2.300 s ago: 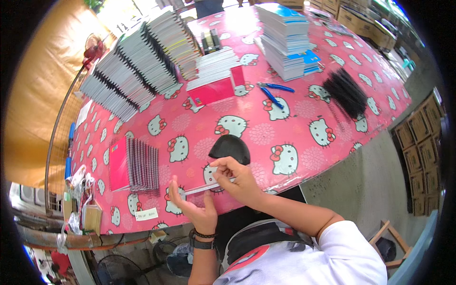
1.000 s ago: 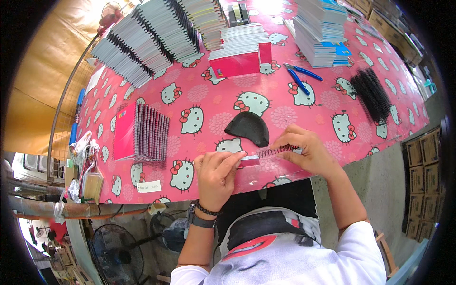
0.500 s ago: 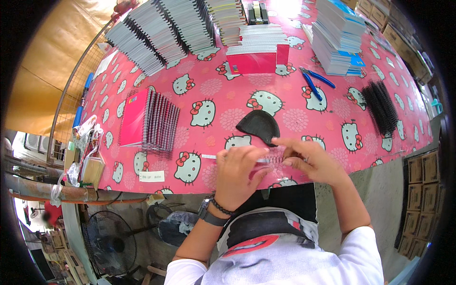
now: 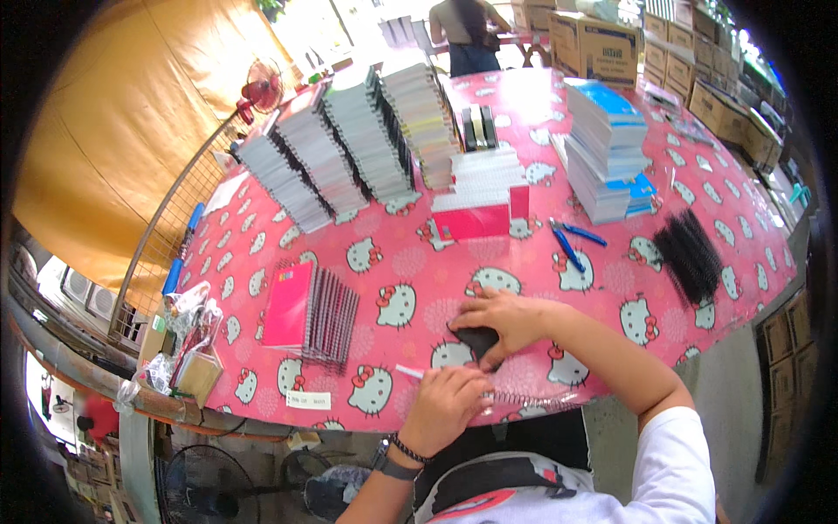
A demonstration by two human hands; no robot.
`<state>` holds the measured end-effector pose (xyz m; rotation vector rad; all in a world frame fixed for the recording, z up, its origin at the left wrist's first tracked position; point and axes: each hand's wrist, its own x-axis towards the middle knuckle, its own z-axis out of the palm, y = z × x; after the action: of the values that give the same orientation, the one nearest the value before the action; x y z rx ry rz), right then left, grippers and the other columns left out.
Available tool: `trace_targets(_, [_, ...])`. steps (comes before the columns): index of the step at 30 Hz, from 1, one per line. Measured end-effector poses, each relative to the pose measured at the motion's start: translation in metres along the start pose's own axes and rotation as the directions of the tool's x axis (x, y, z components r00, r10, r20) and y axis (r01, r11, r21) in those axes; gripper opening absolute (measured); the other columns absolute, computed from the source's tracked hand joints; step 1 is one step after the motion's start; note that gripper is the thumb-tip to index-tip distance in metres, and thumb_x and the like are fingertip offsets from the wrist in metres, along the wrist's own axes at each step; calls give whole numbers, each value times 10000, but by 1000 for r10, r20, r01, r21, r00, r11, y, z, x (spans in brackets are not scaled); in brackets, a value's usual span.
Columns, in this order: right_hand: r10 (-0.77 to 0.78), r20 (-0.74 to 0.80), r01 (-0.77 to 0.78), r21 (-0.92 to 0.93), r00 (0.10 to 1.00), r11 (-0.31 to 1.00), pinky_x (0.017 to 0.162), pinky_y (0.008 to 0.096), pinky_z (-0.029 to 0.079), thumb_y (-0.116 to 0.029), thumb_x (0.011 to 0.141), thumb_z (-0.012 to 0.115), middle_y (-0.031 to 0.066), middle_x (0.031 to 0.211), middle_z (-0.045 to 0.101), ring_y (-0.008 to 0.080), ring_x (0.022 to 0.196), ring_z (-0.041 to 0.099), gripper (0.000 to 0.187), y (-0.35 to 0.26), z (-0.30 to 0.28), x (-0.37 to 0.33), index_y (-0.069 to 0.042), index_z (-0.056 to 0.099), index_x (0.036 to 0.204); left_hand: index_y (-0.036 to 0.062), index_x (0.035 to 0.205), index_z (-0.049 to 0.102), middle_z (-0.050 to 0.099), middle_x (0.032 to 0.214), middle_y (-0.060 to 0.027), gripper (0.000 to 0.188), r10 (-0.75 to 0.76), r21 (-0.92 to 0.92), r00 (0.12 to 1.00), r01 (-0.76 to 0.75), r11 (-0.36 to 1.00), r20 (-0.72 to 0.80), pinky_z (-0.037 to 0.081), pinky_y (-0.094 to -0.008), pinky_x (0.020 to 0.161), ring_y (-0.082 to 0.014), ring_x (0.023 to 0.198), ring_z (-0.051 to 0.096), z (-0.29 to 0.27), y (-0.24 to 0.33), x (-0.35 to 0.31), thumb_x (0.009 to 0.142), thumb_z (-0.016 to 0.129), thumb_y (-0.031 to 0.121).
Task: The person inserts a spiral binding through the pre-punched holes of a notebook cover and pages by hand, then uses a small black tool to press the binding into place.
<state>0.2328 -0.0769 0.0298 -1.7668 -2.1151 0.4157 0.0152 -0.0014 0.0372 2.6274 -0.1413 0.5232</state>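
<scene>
My left hand [image 4: 445,402] is closed near the table's front edge, its fingers curled over a notebook that they almost wholly hide. A white edge strip [image 4: 408,371] shows past the knuckles. From the other side of this hand a thin dark spiral coil [image 4: 532,403] runs right along the table edge; how far it sits in the notebook cannot be made out. My right hand [image 4: 513,321] grips a black half-round pad [image 4: 476,340] lying on the tablecloth, fingers over its far side and thumb at its near side.
Spiral-bound pink notebooks [image 4: 292,306] stand at left. Tall notebook stacks [image 4: 349,140], pink-covered books [image 4: 476,223] and blue-covered stacks [image 4: 602,166] fill the back. Blue-handled pliers [image 4: 572,249] and black coils [image 4: 690,258] lie right. A paper label [image 4: 308,401] is front left; a person [image 4: 467,35] stands beyond.
My right hand has left the coil and now grips the black pad. The coil stretches out to the right of my left hand. The whole view has tilted up, showing more background.
</scene>
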Motion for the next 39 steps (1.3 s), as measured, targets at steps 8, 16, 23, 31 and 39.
trace_targets(8, [-60,-251,37,-95,966,995,906,502,405,-361,560,788,190,1268,437,398,1129,455,740,-3,42,-2,-144,530,1219,108,1111,569,621,1020,-27,396,42,-59,999,-41,997,24,361,-364,853,-229,986,562,5,-13,-5,796,667,327])
trace_targets(16, [177,-314,-58,352,933,934,935,426,393,-375,699,739,186,1128,537,352,1077,500,459,-12,22,-29,-96,632,1048,145,927,609,604,908,-2,314,-112,20,985,116,993,-132,229,-474,968,-182,942,562,-4,-9,-5,710,742,329])
trace_targets(23, [253,-165,-78,675,953,734,914,381,394,-397,731,723,140,1012,591,281,1023,537,432,-59,-3,-64,-69,654,1004,154,767,628,606,811,10,290,-182,53,950,202,978,-255,193,-484,1006,-186,861,560,7,-25,-17,584,826,260])
trace_targets(31, [337,-186,-166,596,923,785,904,373,398,-374,715,740,118,1042,590,264,1030,532,422,-47,13,-65,-75,661,1002,162,775,608,580,787,18,286,-155,96,941,191,977,-300,214,-487,990,-185,854,560,3,-19,-20,610,806,286])
trace_targets(39, [291,-179,-109,650,940,752,887,378,403,-416,667,768,111,1024,598,274,992,540,475,-50,3,-55,-68,668,975,153,860,616,579,746,27,338,-145,94,947,179,979,-288,267,-430,920,-175,820,556,7,-25,-19,618,802,295])
